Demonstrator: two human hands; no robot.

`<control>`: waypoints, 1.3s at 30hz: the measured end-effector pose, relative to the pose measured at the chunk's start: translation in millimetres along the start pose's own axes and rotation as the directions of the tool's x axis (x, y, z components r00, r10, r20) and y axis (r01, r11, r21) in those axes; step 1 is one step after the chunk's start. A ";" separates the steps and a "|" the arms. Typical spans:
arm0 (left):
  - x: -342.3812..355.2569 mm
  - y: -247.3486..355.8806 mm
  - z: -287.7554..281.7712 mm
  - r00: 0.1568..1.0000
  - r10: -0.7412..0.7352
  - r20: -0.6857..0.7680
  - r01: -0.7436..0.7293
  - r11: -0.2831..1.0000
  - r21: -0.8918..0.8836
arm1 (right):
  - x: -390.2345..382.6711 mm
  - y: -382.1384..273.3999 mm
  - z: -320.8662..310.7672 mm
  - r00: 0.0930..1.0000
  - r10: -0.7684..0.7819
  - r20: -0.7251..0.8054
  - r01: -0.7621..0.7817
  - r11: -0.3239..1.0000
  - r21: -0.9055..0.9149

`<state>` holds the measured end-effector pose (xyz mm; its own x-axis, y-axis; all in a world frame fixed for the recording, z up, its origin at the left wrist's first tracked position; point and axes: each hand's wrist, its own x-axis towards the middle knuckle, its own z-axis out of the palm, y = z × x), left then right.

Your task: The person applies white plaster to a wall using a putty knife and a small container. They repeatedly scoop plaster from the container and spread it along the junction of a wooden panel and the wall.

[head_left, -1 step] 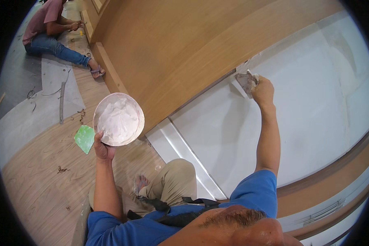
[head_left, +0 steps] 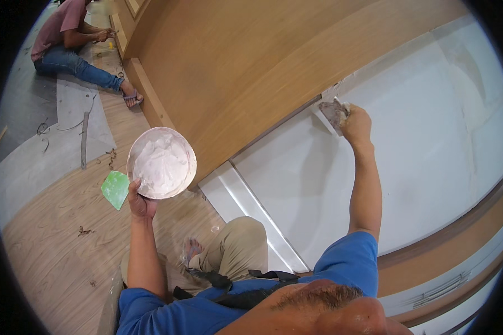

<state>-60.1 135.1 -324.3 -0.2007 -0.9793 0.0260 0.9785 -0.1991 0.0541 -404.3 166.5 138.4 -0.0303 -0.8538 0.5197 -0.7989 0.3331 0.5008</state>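
Observation:
My left hand (head_left: pixel 143 204) grips the rim and side of a round bowl (head_left: pixel 191 176), thumb on the inner edge. Pale pinkish-white putty (head_left: pixel 162 161) fills it. Beside that hand is a green flat piece (head_left: pixel 115 190); whether my fingers hold it or it lies on the floor, I cannot tell. On the right, my right hand (head_left: pixel 356 124) is closed around a putty-smeared putty knife (head_left: pixel 334 113). Its blade is at the white panel (head_left: pixel 408 145), close to the lower edge of the wooden panel (head_left: pixel 251 72). The fingers on its handle are partly hidden.
At the far left another person (head_left: pixel 72 50) sits on the floor beside the woodwork. Wood-look flooring (head_left: pixel 56 262) bears scattered shavings (head_left: pixel 85 230). A grey strip (head_left: pixel 84 139) lies on pale sheeting (head_left: pixel 39 162). My bent knee (head_left: pixel 240 240) is near the white panel's lower edge.
My right hand and the putty knife have shifted very slightly to the left. The bowl and my left hand look nearly the same.

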 end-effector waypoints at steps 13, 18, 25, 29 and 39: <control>4.8 4.3 1.5 1.000 -0.011 -0.017 0.012 0.999 0.032 | 24.1 25.5 19.7 0.947 -0.214 -0.240 0.200 0.977 -0.078; 4.7 1.9 3.9 1.000 0.000 -0.023 0.001 1.000 0.030 | 50.7 48.8 -19.0 0.930 -0.105 -0.352 0.065 0.990 -0.125; 6.2 0.8 -3.6 1.000 0.009 -0.004 -0.009 0.999 0.033 | 30.3 42.6 -20.7 0.950 -0.065 -0.307 0.092 0.993 0.076; 7.2 1.5 -6.1 1.000 0.000 -0.016 0.001 1.000 0.027 | 3.7 17.0 17.4 0.991 -0.096 -0.089 0.106 0.988 0.115; 6.8 3.2 -5.7 1.000 0.000 0.002 0.000 1.000 0.011 | 36.3 23.8 2.5 0.982 -0.058 -0.182 0.063 0.998 0.024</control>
<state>-58.0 127.6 -329.6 -0.2004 -0.9793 0.0279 0.9780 -0.1982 0.0653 -425.9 142.4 167.5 0.1258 -0.7847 0.6070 -0.8135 0.2686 0.5158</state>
